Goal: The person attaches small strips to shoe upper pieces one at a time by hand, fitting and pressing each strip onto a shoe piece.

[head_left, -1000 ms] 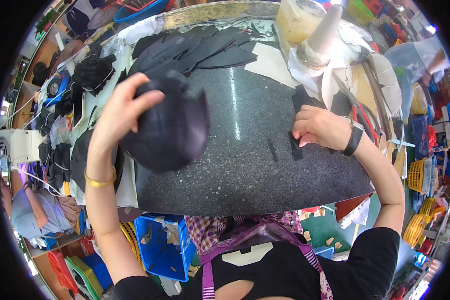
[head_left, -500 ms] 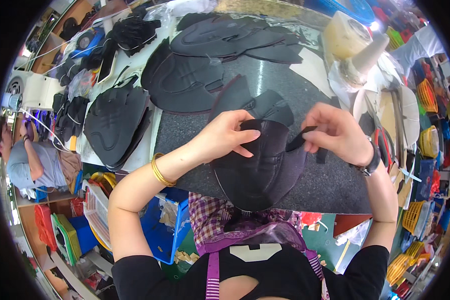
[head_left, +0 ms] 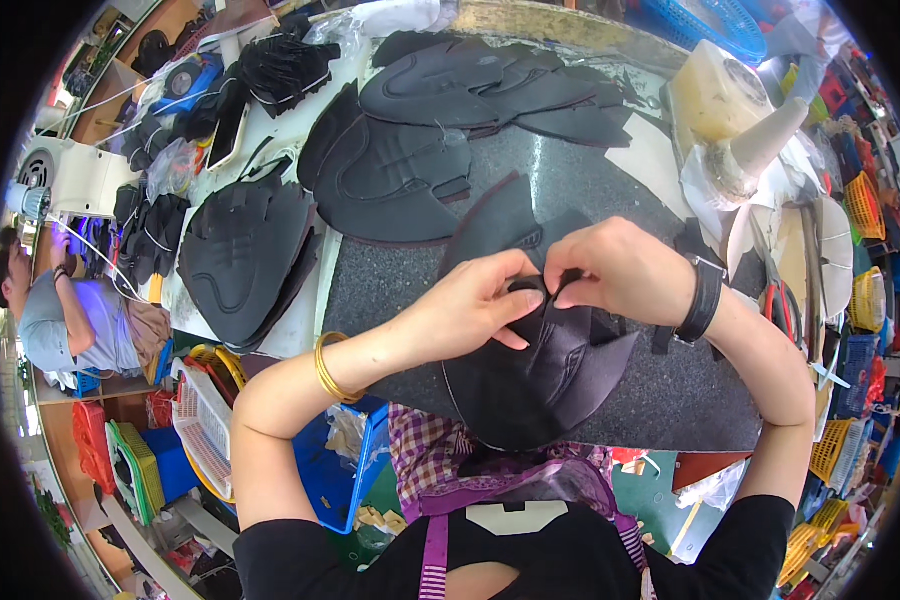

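Note:
A black shoe upper (head_left: 510,395) lies near the table's front edge, its padded side folded up toward my fingers. My left hand (head_left: 485,305) pinches the top edge of this upper between thumb and forefinger. Right beside it, my right hand (head_left: 615,275) is closed on the other edge, and the two edges come together between my fingertips. What exactly lies inside the right pinch is partly hidden by the fingers. Just beyond my hands rests another black upper piece (head_left: 495,220), partly covered by them.
Stacks of black uppers (head_left: 395,180) lie at the far side, with another stack (head_left: 245,255) to the left. At the right stand a yellowish container (head_left: 720,90), a whitish cone (head_left: 770,140) and red-handled scissors (head_left: 782,310). A blue crate (head_left: 345,470) sits below the table; another person (head_left: 80,310) is at left.
My right hand has moved left to meet my left hand, bringing the upper's right edge with it. The upper now folds inward. My head view has shifted slightly.

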Tool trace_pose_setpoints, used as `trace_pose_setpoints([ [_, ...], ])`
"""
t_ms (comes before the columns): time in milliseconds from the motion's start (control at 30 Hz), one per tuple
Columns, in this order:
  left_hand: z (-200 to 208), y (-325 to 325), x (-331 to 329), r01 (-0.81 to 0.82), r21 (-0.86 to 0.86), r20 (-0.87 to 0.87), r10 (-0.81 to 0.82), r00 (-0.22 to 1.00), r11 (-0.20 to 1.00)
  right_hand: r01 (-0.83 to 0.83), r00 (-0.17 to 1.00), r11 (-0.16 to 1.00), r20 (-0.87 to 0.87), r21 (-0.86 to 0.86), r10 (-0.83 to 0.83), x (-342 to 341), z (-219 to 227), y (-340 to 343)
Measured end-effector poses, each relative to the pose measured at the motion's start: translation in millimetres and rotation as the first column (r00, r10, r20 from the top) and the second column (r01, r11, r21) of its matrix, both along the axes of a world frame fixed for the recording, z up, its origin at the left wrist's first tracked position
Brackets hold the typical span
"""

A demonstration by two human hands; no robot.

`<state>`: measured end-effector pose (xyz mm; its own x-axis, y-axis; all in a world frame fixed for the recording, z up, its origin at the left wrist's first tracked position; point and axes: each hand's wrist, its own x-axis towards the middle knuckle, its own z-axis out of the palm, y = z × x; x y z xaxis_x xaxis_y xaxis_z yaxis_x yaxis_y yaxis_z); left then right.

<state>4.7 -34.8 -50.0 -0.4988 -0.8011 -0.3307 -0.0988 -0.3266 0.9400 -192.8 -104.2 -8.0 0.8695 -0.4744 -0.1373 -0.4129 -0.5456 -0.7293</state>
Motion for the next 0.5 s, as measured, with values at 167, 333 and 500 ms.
trace_pose_setpoints([
  [167,5.1,10.5,-0.9,-0.058,-0.070,-0.044,0.055,0.997,0.996,-0.060,0.990,0.961,0.107,-0.269,0.092,6.3,-6.1,1.8],
  [333,12.2,25.1,-1.0,-0.105,-0.183,0.119,0.128,0.985,0.978,0.068,0.996,0.952,0.075,-0.298,-0.047,13.6,-19.9,36.3],
  [500,24.0,32.3,-1.0,-0.175,-0.192,-0.013,0.176,0.984,0.966,0.128,0.987,0.726,0.158,-0.676,-0.027,11.9,-12.2,55.3],
])
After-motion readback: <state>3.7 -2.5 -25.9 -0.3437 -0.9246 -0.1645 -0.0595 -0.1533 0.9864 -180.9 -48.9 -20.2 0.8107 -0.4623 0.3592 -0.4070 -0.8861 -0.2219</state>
